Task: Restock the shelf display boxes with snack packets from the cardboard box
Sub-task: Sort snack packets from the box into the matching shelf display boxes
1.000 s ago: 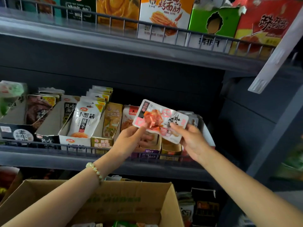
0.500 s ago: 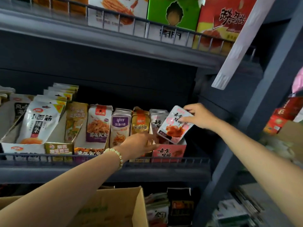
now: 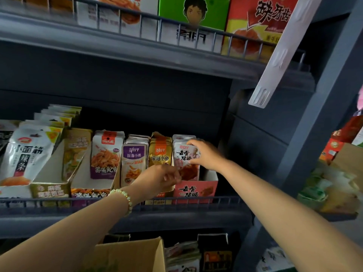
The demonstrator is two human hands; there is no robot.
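A white and pink snack packet (image 3: 185, 157) stands upright in the pink display box (image 3: 196, 190) at the right end of the middle shelf. My right hand (image 3: 205, 154) grips the packet's right edge from above, fingers curled over its top. My left hand (image 3: 160, 178), with a bead bracelet on the wrist, is in front of the box, and its fingertips touch the packet's lower left corner. The cardboard box (image 3: 129, 256) shows only its top flap at the bottom of the view.
More display boxes of packets fill the shelf leftward: gold (image 3: 160, 154), purple (image 3: 134, 163), orange (image 3: 106, 154), white (image 3: 27, 154). A wire rail (image 3: 225, 200) runs along the shelf front. The upper shelf (image 3: 137, 48) and a hanging white strip (image 3: 279, 54) are overhead. A dark upright (image 3: 318, 114) stands right.
The packet went from tilted in the air above the pink box to standing upright inside it. My right hand came down with it; my left hand moved up to its lower corner.
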